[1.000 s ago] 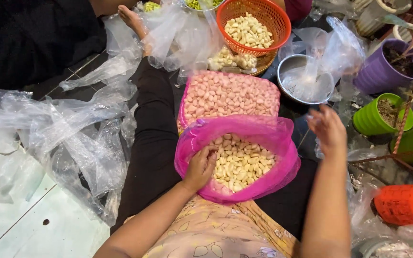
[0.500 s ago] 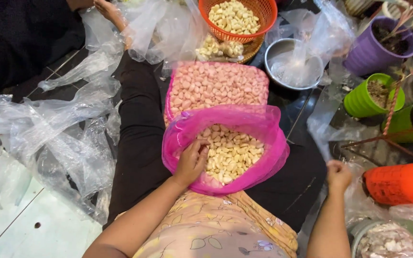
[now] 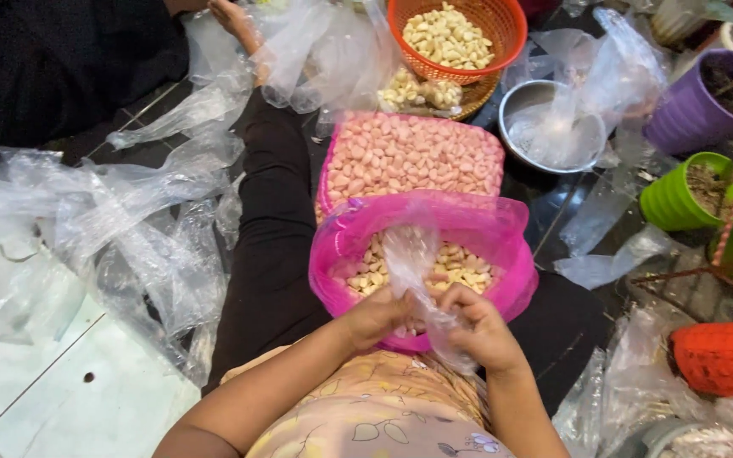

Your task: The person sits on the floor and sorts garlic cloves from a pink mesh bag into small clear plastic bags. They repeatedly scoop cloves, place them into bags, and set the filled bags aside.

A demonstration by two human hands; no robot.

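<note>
Both hands [image 3: 430, 322] on clear plastic bag [image 3: 417, 267]

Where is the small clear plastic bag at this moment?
In the head view, the small clear plastic bag is low in the centre, held between the left hand and the right hand, just over the pink bag of peeled garlic cloves.

Orange basket [image 3: 502, 25], steel bowl [image 3: 519, 97], purple pot [image 3: 689, 119], green pot [image 3: 672, 208].

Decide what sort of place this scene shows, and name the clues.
Probably a home yard or patio floor used for packing peeled garlic: tiled floor, potted plants like the purple pot, and a pink bag of cloves under both hands.
</note>
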